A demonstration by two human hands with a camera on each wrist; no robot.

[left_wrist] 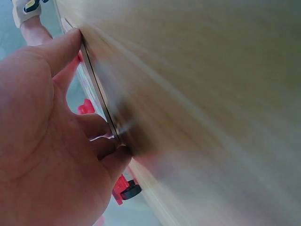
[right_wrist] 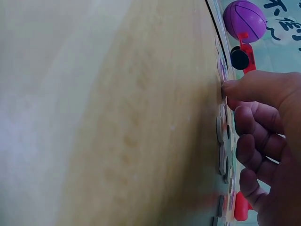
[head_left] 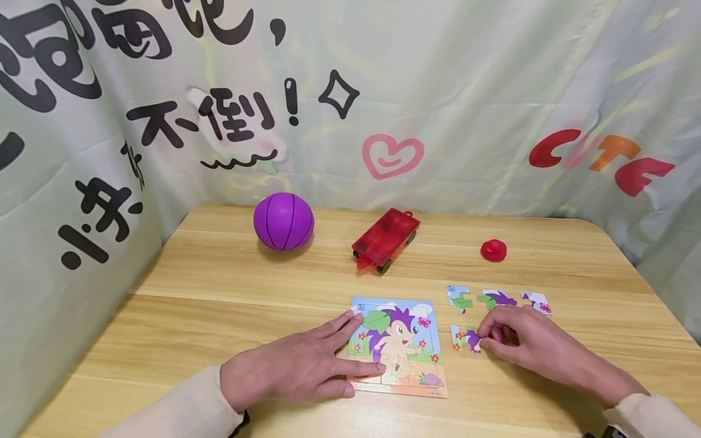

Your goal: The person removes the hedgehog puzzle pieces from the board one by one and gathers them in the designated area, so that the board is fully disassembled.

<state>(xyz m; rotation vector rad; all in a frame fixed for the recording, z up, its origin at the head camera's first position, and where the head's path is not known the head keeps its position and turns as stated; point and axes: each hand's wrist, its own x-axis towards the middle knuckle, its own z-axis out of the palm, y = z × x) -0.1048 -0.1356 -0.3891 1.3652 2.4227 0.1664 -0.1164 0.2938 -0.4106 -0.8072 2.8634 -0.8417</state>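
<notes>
A puzzle board (head_left: pixel 418 389) with a purple-haired hedgehog picture lies flat on the table. My left hand (head_left: pixel 306 368) rests on its left side with the fingers spread, one fingertip reaching over the picture. To the right of the board, my right hand (head_left: pixel 528 340) pinches a purple puzzle piece (head_left: pixel 472 340) between thumb and forefinger, at table height. Beside that piece sits another puzzle piece with red flowers (head_left: pixel 456 338). Behind the right hand lie a leaf piece (head_left: pixel 460 297), a purple-and-green piece (head_left: pixel 497 298) and a butterfly piece (head_left: pixel 539 302). What lies under the right palm is hidden.
At the back of the wooden table (head_left: pixel 219 328) stand a purple ball (head_left: pixel 283 221), a red toy wagon (head_left: pixel 386 237) with black wheels and a small red hat-shaped object (head_left: pixel 493 250). A printed curtain (head_left: pixel 465 91) hangs behind and along the left side.
</notes>
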